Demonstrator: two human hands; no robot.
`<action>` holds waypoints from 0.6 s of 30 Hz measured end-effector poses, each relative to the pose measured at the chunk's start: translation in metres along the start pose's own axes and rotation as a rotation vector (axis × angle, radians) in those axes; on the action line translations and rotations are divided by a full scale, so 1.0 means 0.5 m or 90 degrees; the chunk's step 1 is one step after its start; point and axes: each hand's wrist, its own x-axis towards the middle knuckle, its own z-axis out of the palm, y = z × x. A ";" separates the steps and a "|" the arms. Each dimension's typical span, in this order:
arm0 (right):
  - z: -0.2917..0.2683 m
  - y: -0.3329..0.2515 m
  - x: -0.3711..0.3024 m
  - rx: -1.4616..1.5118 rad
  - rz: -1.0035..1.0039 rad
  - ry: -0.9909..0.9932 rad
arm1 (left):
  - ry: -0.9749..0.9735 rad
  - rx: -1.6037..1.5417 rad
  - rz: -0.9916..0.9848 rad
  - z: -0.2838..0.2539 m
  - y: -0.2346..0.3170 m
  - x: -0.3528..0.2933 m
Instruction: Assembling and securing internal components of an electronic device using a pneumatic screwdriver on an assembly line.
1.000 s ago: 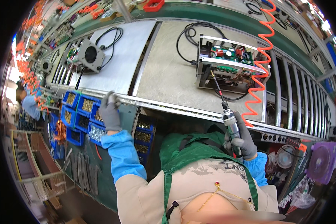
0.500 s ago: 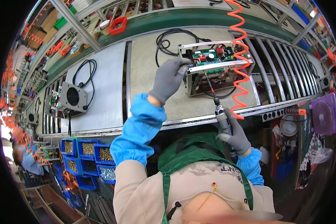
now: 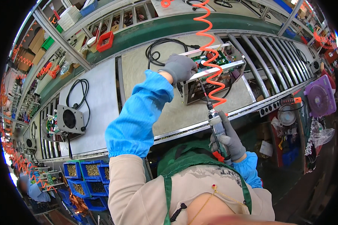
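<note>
**Left hand now up on the metal box, screwdriver lined up underneath**

So compared to a second ago, the big change is the left hand. Back then it was down by the blue bins of small parts at the lower left, and half a second ago it was only just arriving at the box. Now it's planted on the left end of the open metal box, grey-gloved fingers curled over the top edge next to the green circuit board inside. The arm is stretched well forward across the grey mat, blue sleeve running from the shoulder up to the wrist.

The right hand hasn't really gone anywhere. It's closed tight around the grip of the power screwdriver, held low near the front rail of the bench, close to the body. The tool tilts up and slightly left, its thin bit reaching the front face of the box. I can't tell if the tip is actually seated on a screw. The orange coiled hose hangs down across the box to the tool.

The box sits on the mat right in front, black cable looped behind it. Another unit with a round fan sits well off to the left on the next mat.
</note>
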 end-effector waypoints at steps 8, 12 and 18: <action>0.005 -0.002 0.002 -0.070 0.002 0.033 | -0.065 -0.136 0.006 0.003 -0.014 0.014; 0.001 -0.008 0.000 -0.069 0.013 0.023 | -0.074 -0.201 0.026 -0.005 -0.018 0.006; -0.005 0.001 -0.002 -0.059 0.015 0.017 | -0.119 -0.078 0.055 -0.029 0.024 -0.023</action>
